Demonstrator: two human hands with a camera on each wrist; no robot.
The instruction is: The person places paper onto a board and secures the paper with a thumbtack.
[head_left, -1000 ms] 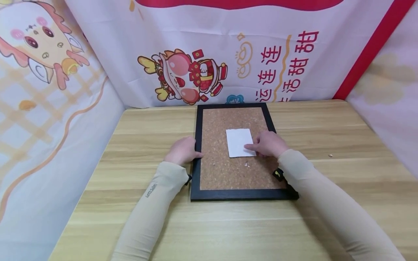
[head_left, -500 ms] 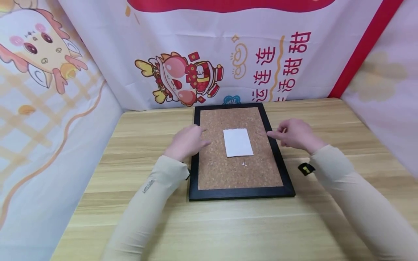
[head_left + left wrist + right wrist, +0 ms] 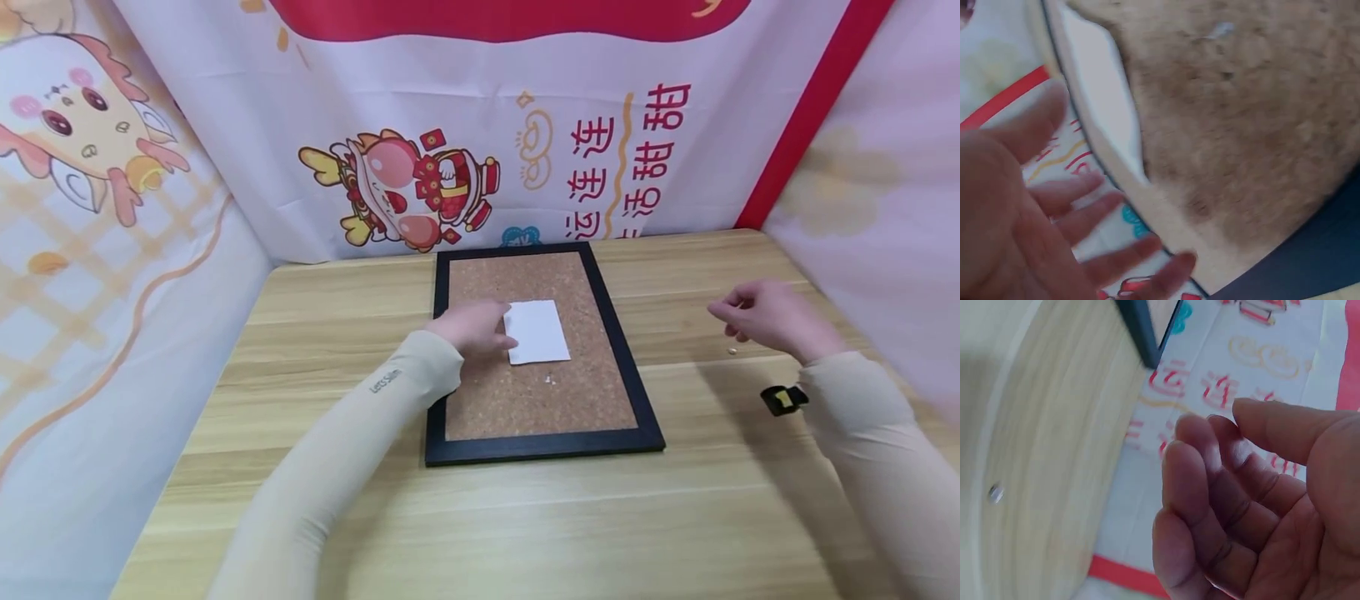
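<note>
A cork board (image 3: 540, 408) in a black frame lies on the wooden table, with a white piece of paper (image 3: 538, 332) on its middle. My left hand (image 3: 474, 325) is over the board's left part, fingertips right at the paper's left edge. In the left wrist view its fingers (image 3: 1110, 262) are spread and relaxed, with nothing between them. To the right of the board my right hand (image 3: 772, 315) hovers over the table, fingers loosely bent and empty. Close below it lies a small shiny round thing (image 3: 995, 493), too small to name.
Tiny whitish bits (image 3: 550, 380) lie on the cork just below the paper. A printed cloth (image 3: 315, 75) with cartoon figures and red characters hangs behind the table (image 3: 525, 533). More cloth (image 3: 862, 183) hangs at the right side.
My right hand has left the paper's lower right corner and moved right, off the board. The left hand has let go of the frame's left edge and moved right to the paper.
</note>
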